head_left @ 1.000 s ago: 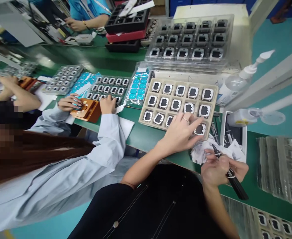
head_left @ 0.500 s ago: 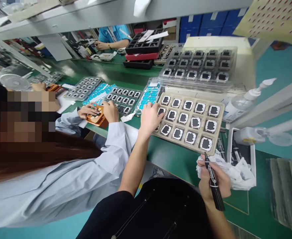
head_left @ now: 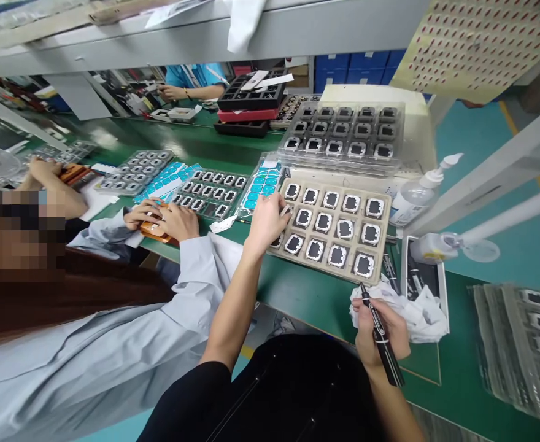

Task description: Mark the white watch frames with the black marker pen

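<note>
A beige tray lies on the green bench before me, its pockets holding several white-rimmed square parts with dark centres. My left hand is closed at the tray's left edge, thumb over the rim by the leftmost parts; its other fingertips are partly hidden. Wrapped round a black marker pen, my right hand is just below the tray's lower right corner. The marker's narrow end points up toward the corner part.
Behind the tray stands a stack of clear trays with similar parts. A pump bottle, a crumpled white cloth and a white box are on the right. To my left, a co-worker's hands rest on an orange fixture.
My view has shifted right, so the scene sits further left. Both hands keep about the same place relative to the tray. The co-worker's hands have come closer together over the orange fixture.
</note>
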The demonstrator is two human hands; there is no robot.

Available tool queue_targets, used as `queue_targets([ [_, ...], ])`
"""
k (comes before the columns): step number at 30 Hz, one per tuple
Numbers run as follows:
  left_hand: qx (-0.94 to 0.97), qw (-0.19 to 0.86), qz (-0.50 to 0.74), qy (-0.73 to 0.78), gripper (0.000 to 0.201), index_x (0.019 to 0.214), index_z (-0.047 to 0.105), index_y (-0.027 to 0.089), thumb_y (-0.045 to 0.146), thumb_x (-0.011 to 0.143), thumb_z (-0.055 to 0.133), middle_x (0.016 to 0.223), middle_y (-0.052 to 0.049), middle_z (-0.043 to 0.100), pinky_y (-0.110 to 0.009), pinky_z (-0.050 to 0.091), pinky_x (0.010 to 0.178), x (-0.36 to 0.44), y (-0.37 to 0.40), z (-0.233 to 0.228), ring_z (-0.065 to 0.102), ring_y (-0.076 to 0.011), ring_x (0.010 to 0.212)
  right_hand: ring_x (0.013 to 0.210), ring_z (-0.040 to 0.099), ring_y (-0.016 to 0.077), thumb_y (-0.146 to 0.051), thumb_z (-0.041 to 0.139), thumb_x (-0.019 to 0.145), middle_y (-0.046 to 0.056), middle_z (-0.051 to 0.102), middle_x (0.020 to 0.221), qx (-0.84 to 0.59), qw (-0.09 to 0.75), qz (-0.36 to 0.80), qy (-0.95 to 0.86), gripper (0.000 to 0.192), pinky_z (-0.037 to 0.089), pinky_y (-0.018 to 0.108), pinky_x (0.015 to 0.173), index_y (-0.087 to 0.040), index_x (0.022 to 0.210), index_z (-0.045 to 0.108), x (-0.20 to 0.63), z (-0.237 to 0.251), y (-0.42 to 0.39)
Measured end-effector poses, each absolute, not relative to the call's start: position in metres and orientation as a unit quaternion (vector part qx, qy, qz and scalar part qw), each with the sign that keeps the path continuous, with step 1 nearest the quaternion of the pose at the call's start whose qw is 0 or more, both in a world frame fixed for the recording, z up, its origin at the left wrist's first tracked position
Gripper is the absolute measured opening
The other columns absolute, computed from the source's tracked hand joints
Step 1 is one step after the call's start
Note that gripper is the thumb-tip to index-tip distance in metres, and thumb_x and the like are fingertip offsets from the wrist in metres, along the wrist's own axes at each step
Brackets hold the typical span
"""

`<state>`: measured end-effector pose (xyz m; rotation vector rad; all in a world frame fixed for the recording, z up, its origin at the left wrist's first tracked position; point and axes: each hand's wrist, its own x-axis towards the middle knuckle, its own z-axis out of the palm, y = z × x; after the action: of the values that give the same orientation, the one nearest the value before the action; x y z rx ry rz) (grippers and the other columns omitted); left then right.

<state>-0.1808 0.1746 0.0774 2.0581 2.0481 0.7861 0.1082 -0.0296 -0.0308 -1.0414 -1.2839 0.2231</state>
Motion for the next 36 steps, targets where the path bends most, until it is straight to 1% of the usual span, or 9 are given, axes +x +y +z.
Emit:
queue_targets([
  [3, 0.671, 0.08, 0.308, 0.67, 0.015, 0.108, 0.069, 0.024, 0.014, 0.101, 0.078, 0.102, -0.008, 0.079, -0.044, 0.061, 0.101, -0.174, 0.163, 0.075, 0.077, -0.0326, 0.108, 0.08, 0.087, 0.0276, -0.021, 0.084, 0.105, 0.005, 0.087, 0.099, -0.462, 0.67, 0.1, -0.573, 0.026, 0.076, 0.045, 0.072, -0.025, 0.129, 0.076, 0.108, -0.028, -0.03],
  [6, 0.613, 0.144, 0.47, 0.619, 0.023, 0.125, 0.069, 0.024, 0.031, 0.107, 0.08, 0.098, -0.004, 0.083, -0.039, 0.064, 0.094, -0.16, 0.128, 0.069, 0.082, -0.0257, 0.096, 0.077, 0.085, 0.0268, -0.023, 0.083, 0.106, 0.004, 0.086, 0.096, -0.462, 0.668, 0.101, -0.574, 0.023, 0.076, 0.044, 0.07, -0.025, 0.127, 0.075, 0.108, -0.024, -0.031],
  [9, 0.559, 0.304, 0.561, 0.53, 0.053, 0.149, 0.067, 0.026, 0.051, 0.106, 0.087, 0.105, -0.005, 0.088, -0.031, 0.067, 0.076, -0.136, 0.074, 0.057, 0.086, -0.022, 0.092, 0.075, 0.084, 0.0261, -0.022, 0.083, 0.105, 0.003, 0.086, 0.096, -0.456, 0.672, 0.098, -0.575, 0.022, 0.075, 0.044, 0.07, -0.025, 0.126, 0.075, 0.108, -0.021, -0.031],
  [12, 0.499, 0.494, 0.529, 0.476, 0.051, 0.135, 0.076, 0.022, 0.06, 0.105, 0.089, 0.105, -0.01, 0.09, -0.027, 0.065, 0.055, -0.107, 0.024, 0.037, 0.089, -0.0239, 0.083, 0.075, 0.085, 0.0255, -0.018, 0.083, 0.105, 0.002, 0.086, 0.098, -0.446, 0.678, 0.096, -0.577, 0.028, 0.073, 0.043, 0.07, -0.025, 0.131, 0.076, 0.106, -0.018, -0.03],
  [15, 0.455, 0.592, 0.501, 0.438, 0.061, 0.134, 0.077, 0.02, 0.059, 0.094, 0.101, 0.116, -0.013, 0.091, -0.036, 0.079, 0.079, -0.086, -0.003, 0.015, 0.093, -0.0293, 0.103, 0.078, 0.086, 0.0273, -0.019, 0.083, 0.105, 0.004, 0.086, 0.099, -0.442, 0.674, 0.106, -0.582, 0.031, 0.074, 0.043, 0.069, -0.025, 0.135, 0.074, 0.103, -0.013, -0.029],
  [18, 0.455, 0.622, 0.471, 0.43, 0.073, 0.143, 0.074, 0.021, 0.056, 0.088, 0.107, 0.127, -0.014, 0.09, -0.042, 0.08, 0.101, -0.078, -0.01, -0.001, 0.092, -0.0307, 0.118, 0.082, 0.088, 0.0293, -0.024, 0.084, 0.106, 0.003, 0.085, 0.095, -0.44, 0.672, 0.134, -0.58, 0.03, 0.078, 0.047, 0.076, -0.025, 0.132, 0.069, 0.098, -0.004, -0.027],
  [24, 0.489, 0.613, 0.42, 0.456, 0.061, 0.135, 0.072, 0.024, 0.053, 0.092, 0.104, 0.119, -0.01, 0.09, -0.041, 0.078, 0.106, -0.078, -0.007, -0.011, 0.091, -0.0268, 0.119, 0.062, 0.078, 0.0214, -0.026, 0.079, 0.112, -0.007, 0.076, 0.079, -0.399, 0.662, 0.242, -0.586, 0.014, 0.08, 0.067, 0.098, -0.028, 0.111, 0.065, 0.096, 0.006, -0.022],
  [30, 0.506, 0.588, 0.426, 0.465, 0.056, 0.136, 0.071, 0.025, 0.056, 0.098, 0.099, 0.125, -0.01, 0.091, -0.042, 0.078, 0.108, -0.076, -0.012, -0.009, 0.092, -0.0274, 0.118, 0.11, 0.092, 0.033, -0.016, 0.084, 0.106, 0.001, 0.088, 0.098, -0.467, 0.59, 0.208, -0.625, 0.014, 0.081, 0.041, 0.086, -0.026, 0.106, 0.074, 0.098, 0.008, -0.025],
  [36, 0.539, 0.553, 0.434, 0.464, 0.044, 0.136, 0.073, 0.025, 0.051, 0.106, 0.092, 0.124, -0.007, 0.091, -0.038, 0.078, 0.107, -0.076, -0.015, -0.009, 0.093, -0.025, 0.115, 0.105, 0.093, 0.0303, -0.015, 0.083, 0.105, 0.001, 0.09, 0.105, -0.485, 0.58, 0.189, -0.626, 0.015, 0.081, 0.039, 0.087, -0.028, 0.107, 0.076, 0.095, 0.011, -0.025],
])
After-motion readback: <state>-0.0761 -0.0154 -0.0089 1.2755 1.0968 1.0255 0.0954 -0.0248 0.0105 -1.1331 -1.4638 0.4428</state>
